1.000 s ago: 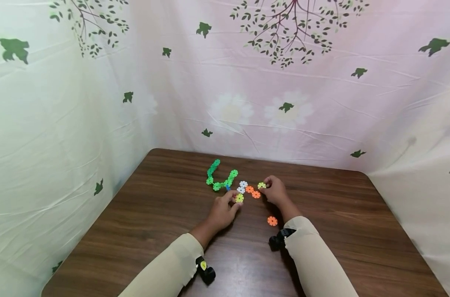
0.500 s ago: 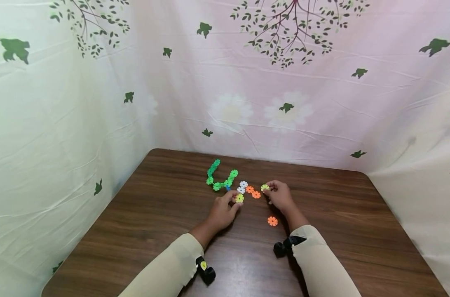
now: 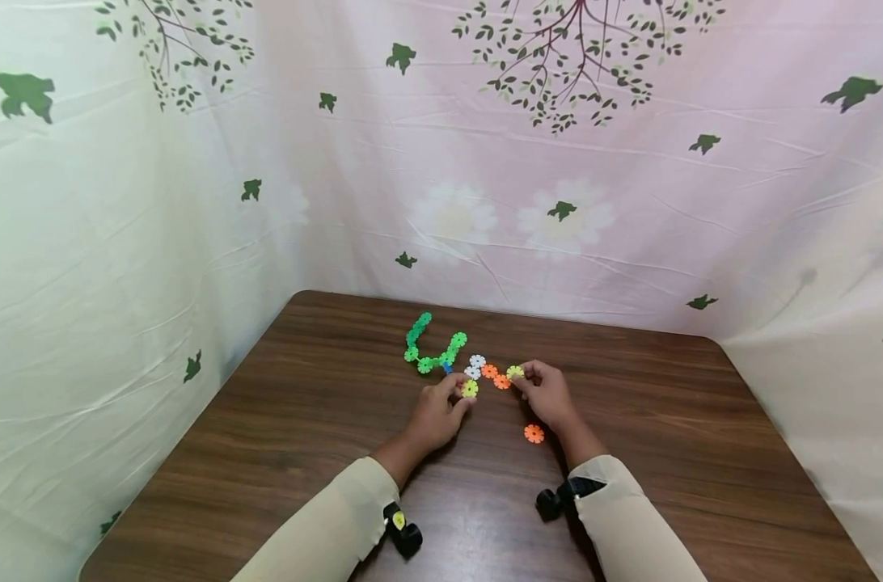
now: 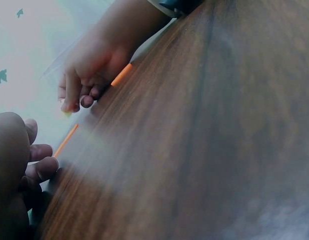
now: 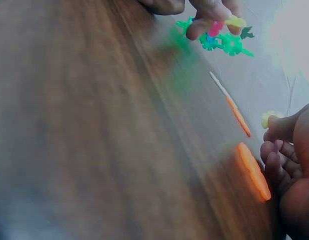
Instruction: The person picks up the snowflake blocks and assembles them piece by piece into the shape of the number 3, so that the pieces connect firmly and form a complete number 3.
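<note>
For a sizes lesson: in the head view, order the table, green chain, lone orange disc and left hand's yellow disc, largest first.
1. Table
2. Green chain
3. Lone orange disc and yellow disc in the left hand: look too alike to rank

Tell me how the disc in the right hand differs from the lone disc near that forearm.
The held disc is yellow; the lone disc is orange. The right hand pinches the held disc; the lone disc lies on the table. The held disc is farther forward than the lone disc. Both are round and notched.
</note>
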`<state>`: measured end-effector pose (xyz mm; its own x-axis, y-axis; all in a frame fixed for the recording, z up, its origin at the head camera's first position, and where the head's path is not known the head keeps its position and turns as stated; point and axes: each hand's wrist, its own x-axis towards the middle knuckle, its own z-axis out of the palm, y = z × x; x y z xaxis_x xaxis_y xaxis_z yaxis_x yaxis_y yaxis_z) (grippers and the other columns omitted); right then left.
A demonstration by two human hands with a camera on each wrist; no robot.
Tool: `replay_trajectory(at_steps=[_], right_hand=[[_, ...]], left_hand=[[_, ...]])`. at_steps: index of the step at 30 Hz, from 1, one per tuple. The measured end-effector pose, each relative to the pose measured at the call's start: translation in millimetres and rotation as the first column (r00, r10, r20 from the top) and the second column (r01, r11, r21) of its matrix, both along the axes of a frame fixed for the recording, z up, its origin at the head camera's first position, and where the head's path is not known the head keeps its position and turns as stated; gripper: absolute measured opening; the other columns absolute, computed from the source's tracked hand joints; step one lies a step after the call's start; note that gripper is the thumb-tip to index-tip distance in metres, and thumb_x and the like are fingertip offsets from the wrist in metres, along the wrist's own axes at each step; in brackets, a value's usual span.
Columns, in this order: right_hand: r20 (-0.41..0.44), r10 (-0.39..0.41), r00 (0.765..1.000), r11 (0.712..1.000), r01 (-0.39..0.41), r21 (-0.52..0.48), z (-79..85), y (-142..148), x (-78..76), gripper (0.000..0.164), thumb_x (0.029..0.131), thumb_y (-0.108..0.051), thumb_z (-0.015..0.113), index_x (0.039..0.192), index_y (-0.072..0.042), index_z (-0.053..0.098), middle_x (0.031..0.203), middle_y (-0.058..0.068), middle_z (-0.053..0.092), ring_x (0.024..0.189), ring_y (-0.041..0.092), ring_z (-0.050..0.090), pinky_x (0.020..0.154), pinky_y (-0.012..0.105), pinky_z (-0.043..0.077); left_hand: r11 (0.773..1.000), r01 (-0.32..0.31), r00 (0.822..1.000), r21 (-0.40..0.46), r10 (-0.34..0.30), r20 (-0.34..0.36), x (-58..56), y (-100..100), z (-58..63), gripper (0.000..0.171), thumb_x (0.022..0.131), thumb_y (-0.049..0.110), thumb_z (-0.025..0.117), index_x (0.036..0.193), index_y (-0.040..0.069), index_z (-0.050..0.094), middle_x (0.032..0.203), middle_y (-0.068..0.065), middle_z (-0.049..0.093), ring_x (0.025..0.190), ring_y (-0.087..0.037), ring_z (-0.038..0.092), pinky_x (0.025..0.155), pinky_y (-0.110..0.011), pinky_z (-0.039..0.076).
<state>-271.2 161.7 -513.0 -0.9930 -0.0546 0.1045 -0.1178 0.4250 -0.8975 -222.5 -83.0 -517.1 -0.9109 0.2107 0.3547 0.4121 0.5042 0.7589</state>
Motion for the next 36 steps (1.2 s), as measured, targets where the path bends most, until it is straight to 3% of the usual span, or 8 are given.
replay_trajectory(at_steps=[10, 17, 26, 36], right_hand=[[-0.057, 0.000, 0.998, 0.998, -0.003, -0.056, -1.7, -3, 6.3, 0.013, 0.105, -0.009, 0.074, 0.110, 0.003, 0.075, 0.102, 0.018, 0.071, 0.072, 0.011, 0.061, 0.066, 0.024, 0.054], [-0.060, 0.015, 0.998, 0.998, -0.019, -0.060, 3.3, -8, 12.2, 0.016, 0.106, -0.008, 0.072, 0.114, 0.006, 0.075, 0.103, 0.030, 0.072, 0.072, 0.017, 0.061, 0.065, 0.025, 0.051], [-0.196, 0.130, 0.972, 0.989, -0.141, -0.040, 4.1, -15, 12.8, 0.007, 0.103, -0.007, 0.075, 0.102, -0.001, 0.078, 0.095, 0.014, 0.068, 0.070, 0.013, 0.060, 0.065, 0.025, 0.052], [-0.218, 0.184, 0.958, 0.979, -0.198, -0.048, 6.5, -28, 19.7, 0.005, 0.102, -0.001, 0.072, 0.103, -0.002, 0.077, 0.090, 0.028, 0.071, 0.058, 0.012, 0.058, 0.057, 0.027, 0.053]], left_hand=[[1.000, -0.009, 1.000, -0.018, 0.008, -0.015, 1.5, 0, 0.6, 0.030, 0.104, 0.014, 0.076, 0.132, 0.006, 0.071, 0.097, -0.006, 0.078, 0.088, -0.015, 0.071, 0.083, -0.031, 0.058], [0.999, -0.013, 1.000, -0.031, 0.013, -0.025, 2.4, 0, 0.7, 0.030, 0.103, 0.014, 0.077, 0.132, 0.007, 0.071, 0.098, -0.006, 0.077, 0.091, -0.016, 0.072, 0.085, -0.033, 0.059], [1.000, -0.003, 0.999, -0.019, 0.002, -0.033, 2.6, 0, 4.7, 0.032, 0.102, 0.011, 0.078, 0.132, 0.004, 0.071, 0.097, -0.007, 0.078, 0.090, -0.017, 0.072, 0.084, -0.034, 0.059], [0.999, -0.012, 0.997, -0.036, 0.009, -0.082, -0.7, 0, -0.5, 0.032, 0.100, 0.010, 0.080, 0.131, 0.004, 0.072, 0.094, -0.006, 0.078, 0.088, -0.017, 0.073, 0.082, -0.033, 0.060]])
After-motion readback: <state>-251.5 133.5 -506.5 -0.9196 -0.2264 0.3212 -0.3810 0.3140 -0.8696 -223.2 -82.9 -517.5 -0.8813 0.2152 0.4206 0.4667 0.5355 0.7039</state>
